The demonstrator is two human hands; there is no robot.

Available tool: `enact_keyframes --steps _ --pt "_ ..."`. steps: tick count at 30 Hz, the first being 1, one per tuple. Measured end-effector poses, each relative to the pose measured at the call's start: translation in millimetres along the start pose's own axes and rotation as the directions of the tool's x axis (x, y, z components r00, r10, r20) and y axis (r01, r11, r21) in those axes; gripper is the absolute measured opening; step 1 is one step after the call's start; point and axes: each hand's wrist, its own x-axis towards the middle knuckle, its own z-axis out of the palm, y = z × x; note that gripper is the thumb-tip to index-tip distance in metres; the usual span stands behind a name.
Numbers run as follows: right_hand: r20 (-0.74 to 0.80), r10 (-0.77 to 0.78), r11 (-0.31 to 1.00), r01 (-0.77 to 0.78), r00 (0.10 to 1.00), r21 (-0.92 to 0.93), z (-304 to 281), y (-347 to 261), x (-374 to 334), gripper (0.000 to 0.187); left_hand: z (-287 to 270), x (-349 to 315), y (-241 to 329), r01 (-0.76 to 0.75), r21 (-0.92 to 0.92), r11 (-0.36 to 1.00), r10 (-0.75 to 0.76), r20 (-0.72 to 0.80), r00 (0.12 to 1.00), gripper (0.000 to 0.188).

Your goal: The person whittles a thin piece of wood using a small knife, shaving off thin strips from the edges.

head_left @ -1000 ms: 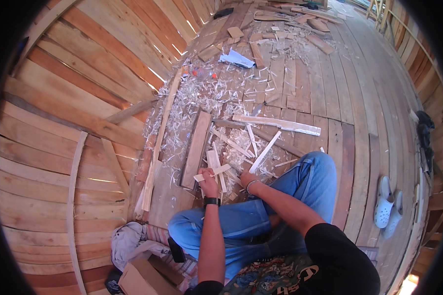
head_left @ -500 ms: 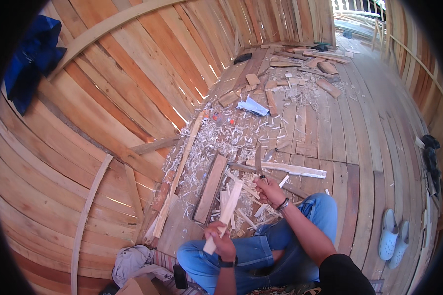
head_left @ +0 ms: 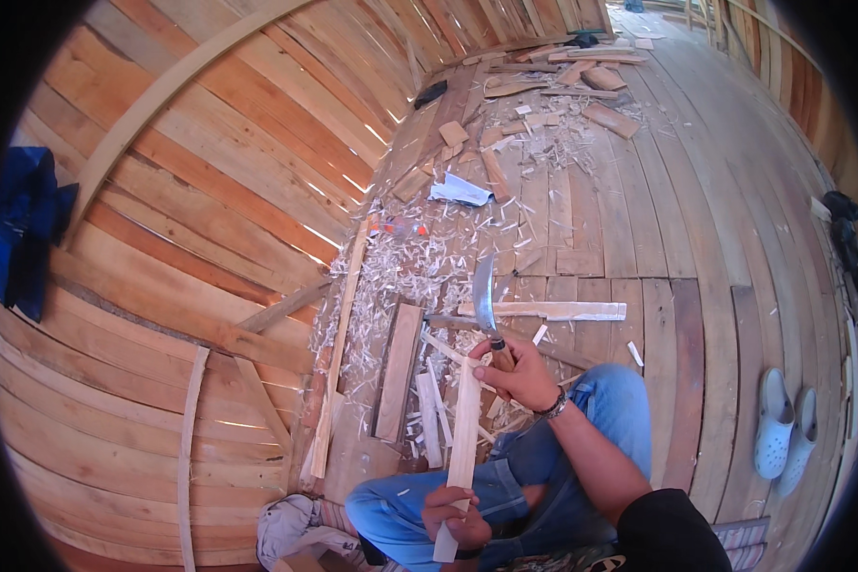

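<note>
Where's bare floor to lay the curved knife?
Mostly bare floorboards lie between the right knee and the pale clogs, continuing up beyond. Crowded: wood shavings and strips flank the plank ahead; scrap boards litter the far end.

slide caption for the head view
Left hand grips a long pale wooden strip; right hand holds a curved silver knife with brown handle, pale shavings beyond.

Left fingers [head_left: 440,500] grip a slat [head_left: 464,429], right fingers [head_left: 493,376] a knife [head_left: 484,297].
</note>
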Motion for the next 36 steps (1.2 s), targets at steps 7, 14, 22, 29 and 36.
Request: enact_keyframes --steps 7,14,22,29,36 --pt "-0.117 -0.014 0.996 0.024 0.993 0.084 -6 1 2 0.017 5 -7 6 -0.003 -0.028 1.000 0.001 -0.050 0.999 0.032" --pt "-0.168 -0.530 0.650 0.271 0.831 -0.710 -28 30 14 0.041 -3 -6 19 -0.056 -0.100 0.993 0.041 -0.151 0.988 0.033" --pt "0.127 0.075 0.928 -0.116 0.989 0.353 -11 -21 -10 0.031 -13 -18 17 -0.125 -0.033 0.992 0.123 -0.047 0.991 0.031" --pt "0.136 0.053 0.861 -0.114 0.989 0.496 -15 -21 -16 0.025 -17 -37 3 -0.142 -0.054 0.988 0.148 0.112 0.983 0.028" --pt "0.136 -0.045 0.810 -0.044 0.990 0.585 -25 -18 -17 0.021 -22 -45 0 -0.119 0.033 0.992 0.107 0.248 0.963 0.035"
